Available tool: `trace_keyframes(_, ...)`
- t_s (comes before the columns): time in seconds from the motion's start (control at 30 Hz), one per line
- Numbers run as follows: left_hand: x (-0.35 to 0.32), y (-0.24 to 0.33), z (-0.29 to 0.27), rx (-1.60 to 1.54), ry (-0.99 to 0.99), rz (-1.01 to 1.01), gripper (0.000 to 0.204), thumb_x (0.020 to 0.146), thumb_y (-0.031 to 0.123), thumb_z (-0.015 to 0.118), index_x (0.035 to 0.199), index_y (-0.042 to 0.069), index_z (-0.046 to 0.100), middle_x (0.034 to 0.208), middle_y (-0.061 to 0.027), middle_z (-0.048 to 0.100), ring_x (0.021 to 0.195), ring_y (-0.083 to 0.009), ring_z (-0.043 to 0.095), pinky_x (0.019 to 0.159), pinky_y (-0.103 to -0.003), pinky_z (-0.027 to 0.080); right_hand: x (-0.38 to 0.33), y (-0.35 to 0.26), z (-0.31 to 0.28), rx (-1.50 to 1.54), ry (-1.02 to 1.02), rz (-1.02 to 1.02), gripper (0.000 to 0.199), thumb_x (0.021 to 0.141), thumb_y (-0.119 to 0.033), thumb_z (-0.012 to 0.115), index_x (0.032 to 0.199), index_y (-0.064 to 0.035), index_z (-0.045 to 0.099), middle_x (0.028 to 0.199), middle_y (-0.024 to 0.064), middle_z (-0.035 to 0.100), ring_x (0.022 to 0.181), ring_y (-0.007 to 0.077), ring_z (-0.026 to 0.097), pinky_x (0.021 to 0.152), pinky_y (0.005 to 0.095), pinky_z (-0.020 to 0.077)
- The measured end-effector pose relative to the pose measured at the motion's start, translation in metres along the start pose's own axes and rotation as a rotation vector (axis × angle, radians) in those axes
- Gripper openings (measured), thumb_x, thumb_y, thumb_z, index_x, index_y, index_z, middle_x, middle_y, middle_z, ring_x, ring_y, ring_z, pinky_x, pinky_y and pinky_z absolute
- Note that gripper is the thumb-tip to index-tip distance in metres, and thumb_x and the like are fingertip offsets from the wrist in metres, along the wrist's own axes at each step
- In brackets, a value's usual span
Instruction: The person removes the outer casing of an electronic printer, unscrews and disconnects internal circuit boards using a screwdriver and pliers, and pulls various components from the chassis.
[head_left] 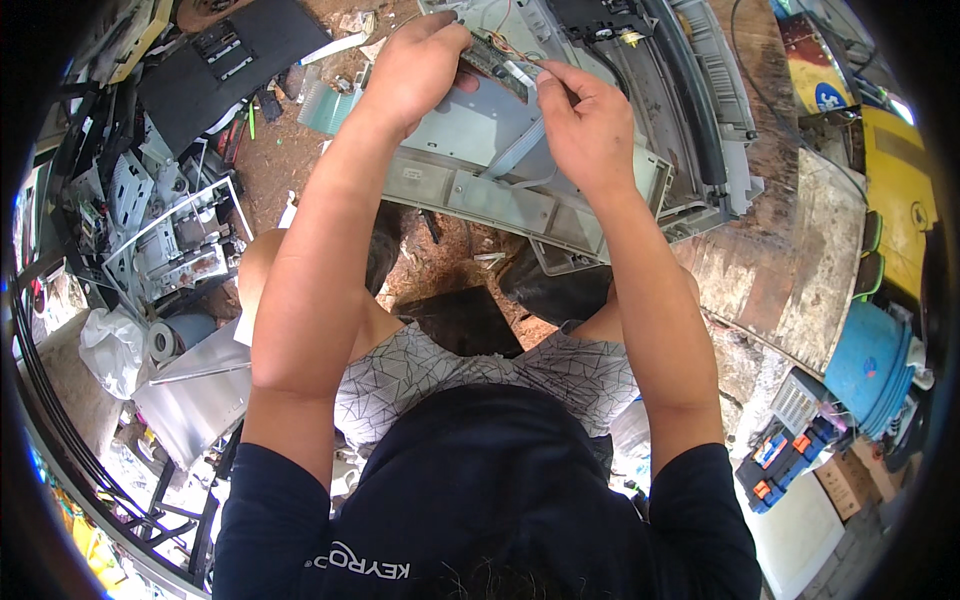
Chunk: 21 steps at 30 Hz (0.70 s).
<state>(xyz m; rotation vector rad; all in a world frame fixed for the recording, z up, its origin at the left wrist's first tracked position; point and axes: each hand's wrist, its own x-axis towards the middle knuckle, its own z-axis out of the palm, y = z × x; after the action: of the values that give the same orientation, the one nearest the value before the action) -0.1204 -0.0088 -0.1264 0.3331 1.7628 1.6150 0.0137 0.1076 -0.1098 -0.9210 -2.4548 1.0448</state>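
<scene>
My left hand (pixel 418 66) is closed around one end of a narrow green circuit board (pixel 488 60), which it holds raised over a light grey machine panel (pixel 455 135). At the board's other end, the thumb and fingers of my right hand (pixel 592 122) are pinched together by a white connector (pixel 519 74). What exactly lies between those fingers is partly hidden. A flat pale ribbon cable (pixel 517 150) runs down from near the board across the panel. Thin coloured wires (pixel 497 40) trail behind the board.
Right of the panel is a machine frame with a long black roller (pixel 697 110). Scrap metal parts (pixel 165 235) and a black sheet (pixel 225 65) lie at left. Wooden boards (pixel 765 250), a blue tub (pixel 866 365) and a yellow casing (pixel 897 190) are at right.
</scene>
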Motion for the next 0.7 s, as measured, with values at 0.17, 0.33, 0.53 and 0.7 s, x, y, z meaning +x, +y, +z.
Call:
trace_keyframes(0.17,0.007,-0.007,-0.001,-0.076,-0.112,-0.04,0.052,0.09,0.019,0.049,0.139,0.004,0.042,0.1,-0.0086,0.063,0.076,-0.0152,0.065,0.064,-0.024,0.047,-0.001,0.02,0.003,0.1,0.028,-0.074,0.029,0.09,-0.026,0.06,0.108,-0.0061,0.071,0.085,0.0164,0.07,0.074,0.0296,0.067,0.069,0.0348,0.0521)
trace_keyframes(0.33,-0.003,0.001,0.012,0.17,-0.173,-0.036,0.06,0.092,0.039,0.06,0.138,0.006,0.04,0.112,-0.0096,0.063,0.084,-0.0181,0.066,0.073,-0.029,0.048,-0.042,0.016,-0.076,-0.228,0.226,-0.393,0.038,0.09,-0.032,0.066,0.118,-0.0064,0.066,0.101,0.0148,0.07,0.085,0.023,0.068,0.077,0.0309,0.0517)
trace_keyframes(0.53,0.033,-0.036,-0.002,-0.072,-0.049,-0.153,0.031,0.096,0.027,0.058,0.121,0.009,0.057,0.102,-0.0053,0.066,0.079,-0.0136,0.061,0.064,-0.022,0.043,-0.206,0.14,-0.275,-0.161,0.606,0.213,0.04,0.09,-0.038,0.063,0.112,-0.004,0.067,0.089,0.0144,0.071,0.081,0.0252,0.068,0.076,0.0338,0.0527)
trace_keyframes(0.7,0.067,-0.058,-0.031,-0.185,-0.115,-0.141,0.022,0.095,0.019,0.06,0.111,0.004,0.06,0.092,-0.0042,0.065,0.074,-0.0135,0.059,0.061,-0.021,0.047,-0.403,0.264,-0.276,-0.319,0.494,1.106,0.05,0.085,-0.043,0.064,0.115,-0.0038,0.067,0.099,0.0158,0.071,0.094,0.0299,0.068,0.086,0.0372,0.0514)
